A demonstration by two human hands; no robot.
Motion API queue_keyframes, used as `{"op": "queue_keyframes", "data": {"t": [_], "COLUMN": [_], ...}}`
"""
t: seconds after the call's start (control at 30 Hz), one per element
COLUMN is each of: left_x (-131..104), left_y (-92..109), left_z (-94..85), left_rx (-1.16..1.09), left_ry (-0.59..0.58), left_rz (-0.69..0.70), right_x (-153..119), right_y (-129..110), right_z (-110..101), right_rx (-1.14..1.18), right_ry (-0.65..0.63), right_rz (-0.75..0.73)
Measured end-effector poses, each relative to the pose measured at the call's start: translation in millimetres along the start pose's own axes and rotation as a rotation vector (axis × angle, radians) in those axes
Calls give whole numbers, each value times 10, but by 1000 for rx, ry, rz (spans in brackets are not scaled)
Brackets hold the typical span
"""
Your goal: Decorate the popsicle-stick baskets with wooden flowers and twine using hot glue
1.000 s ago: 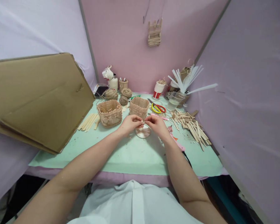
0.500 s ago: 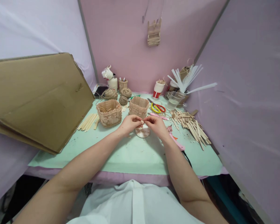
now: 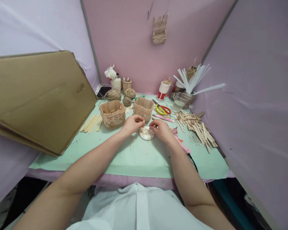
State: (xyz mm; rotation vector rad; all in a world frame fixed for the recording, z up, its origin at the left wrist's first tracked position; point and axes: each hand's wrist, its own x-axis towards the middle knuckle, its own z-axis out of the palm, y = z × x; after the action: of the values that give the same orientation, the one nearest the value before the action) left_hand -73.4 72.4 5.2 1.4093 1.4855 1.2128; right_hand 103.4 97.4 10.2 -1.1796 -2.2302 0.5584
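Just above and left of a small white round dish, my left hand is closed in a pinch on a tiny pale piece at its fingertips. The piece is too small to name. My right hand is at the dish's right rim, thumb and fingertips pressed together; whatever they hold, if anything, is hidden. Small pale bits lie in the dish. Behind my hands stands a wooden-stick basket. A second stick basket, holding some thin wooden pieces, is to the left of my left hand.
Right of my right arm lies a pink glue gun, with piled wooden sticks beyond. Scissors, twine balls, a paper cup and glue sticks stand or lie farther back. A large cardboard sheet leans at left.
My hands have moved apart; the right went down and right to the dish's rim. The tiny pale piece stays with my left fingertips. The dish's contents show more.
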Motion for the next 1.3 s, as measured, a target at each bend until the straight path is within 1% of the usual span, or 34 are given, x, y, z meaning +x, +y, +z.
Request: {"op": "queue_keyframes", "data": {"t": [0.07,0.23,0.4,0.53,0.63,0.77,0.87,1.0,1.1,1.17,1.3], "left_x": [-2,-19,-21,-11,-5,-15,-47,-106,-139,-150,-154], "left_y": [3,25,28,11,-6,5,57,148,194,207,215], "left_z": [0,0,3,10,11,12,22,46,61,66,67], "left_rx": [4,6,-19,-38,-53,-92,-160,-304,-363,-383,-399], "left_ry": [-5,-19,-31,-42,-47,-61,-82,-121,-118,-113,-118], "left_rz": [-4,-10,-28,-43,-47,-58,-94,-142,-167,-172,-168], "right_x": [-15,-52,-68,-67,-57,-28,-3,18,23,22,15], "right_y": [-8,-55,-132,-158,-130,-60,-34,-52,-80,-99,-140], "right_z": [-28,-54,-37,-54,-55,-22,-7,-19,-29,-33,-45], "right_rx": [-80,-237,-325,-323,-206,59,233,404,568,613,588], "right_ry": [-24,-167,-204,-217,-146,-50,-32,-11,29,33,17], "right_rz": [-17,-56,-33,-23,-3,-20,15,63,100,123,124]}}
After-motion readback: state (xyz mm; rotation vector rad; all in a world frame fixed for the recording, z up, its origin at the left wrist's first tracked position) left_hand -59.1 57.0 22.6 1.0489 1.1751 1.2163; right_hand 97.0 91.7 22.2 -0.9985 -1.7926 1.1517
